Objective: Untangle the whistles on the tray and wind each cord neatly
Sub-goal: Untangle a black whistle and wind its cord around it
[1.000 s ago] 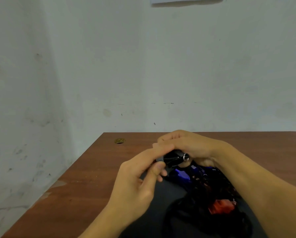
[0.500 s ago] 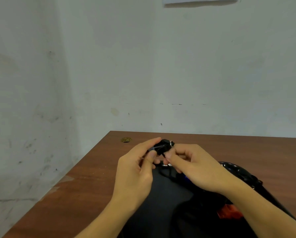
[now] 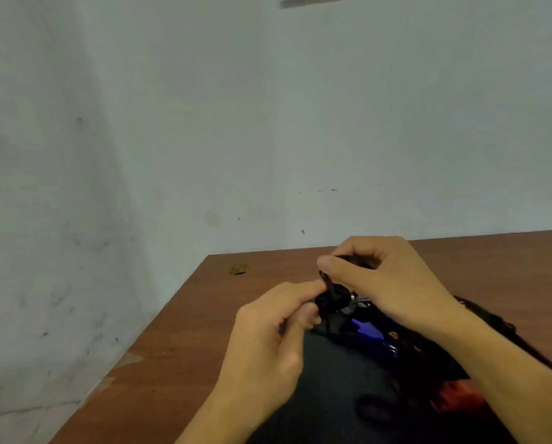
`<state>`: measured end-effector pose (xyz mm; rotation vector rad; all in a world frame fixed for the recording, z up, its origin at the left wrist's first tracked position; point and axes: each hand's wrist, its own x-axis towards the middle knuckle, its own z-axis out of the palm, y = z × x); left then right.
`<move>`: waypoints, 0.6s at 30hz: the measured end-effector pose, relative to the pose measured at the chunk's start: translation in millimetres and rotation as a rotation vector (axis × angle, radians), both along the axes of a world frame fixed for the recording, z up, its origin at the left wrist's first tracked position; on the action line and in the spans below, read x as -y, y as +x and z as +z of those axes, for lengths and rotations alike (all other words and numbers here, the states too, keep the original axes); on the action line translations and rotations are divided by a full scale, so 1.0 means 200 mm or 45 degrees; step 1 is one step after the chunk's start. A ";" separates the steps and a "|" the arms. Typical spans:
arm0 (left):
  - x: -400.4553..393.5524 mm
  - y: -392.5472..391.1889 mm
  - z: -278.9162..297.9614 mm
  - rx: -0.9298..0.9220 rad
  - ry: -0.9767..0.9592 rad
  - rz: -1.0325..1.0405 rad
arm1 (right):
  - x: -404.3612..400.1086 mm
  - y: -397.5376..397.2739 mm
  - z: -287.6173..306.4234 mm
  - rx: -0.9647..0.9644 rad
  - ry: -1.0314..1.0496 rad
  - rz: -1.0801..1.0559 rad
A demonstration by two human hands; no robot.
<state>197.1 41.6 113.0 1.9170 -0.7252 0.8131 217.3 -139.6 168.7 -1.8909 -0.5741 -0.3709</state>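
Presently: left hand [image 3: 268, 341] fingers pinch black whistle [image 3: 332, 304] | right hand [image 3: 383, 283] fingers pinch its cord [image 3: 329, 285] above | tray [image 3: 332, 379] beneath.

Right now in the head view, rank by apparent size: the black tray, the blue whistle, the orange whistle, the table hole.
1. Black tray, largest by far.
2. Orange whistle, partly hidden.
3. Blue whistle and table hole look alike; distance makes ranking unsure.

Bare table [image 3: 178, 347] left of tray [image 3: 332, 379]; wall [image 3: 140, 187] bounds far and left edges; small hole [image 3: 238, 269] near corner.
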 end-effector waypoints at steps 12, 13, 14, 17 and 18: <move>0.04 -0.02 0.02 -0.350 -0.590 -0.323 | -0.05 0.03 -0.15 -0.350 0.566 0.043; 0.03 -0.02 0.03 -0.363 -0.624 -0.340 | -0.05 0.03 -0.16 -0.325 0.540 0.030; 0.03 -0.02 0.03 -0.378 -0.646 -0.354 | -0.05 0.03 -0.17 -0.309 0.500 0.028; 0.04 -0.02 0.03 -0.427 -0.740 -0.378 | -0.08 0.03 -0.20 -0.234 0.315 0.048; 0.04 -0.02 0.03 -0.440 -0.770 -0.370 | -0.09 0.03 -0.21 -0.197 0.249 0.057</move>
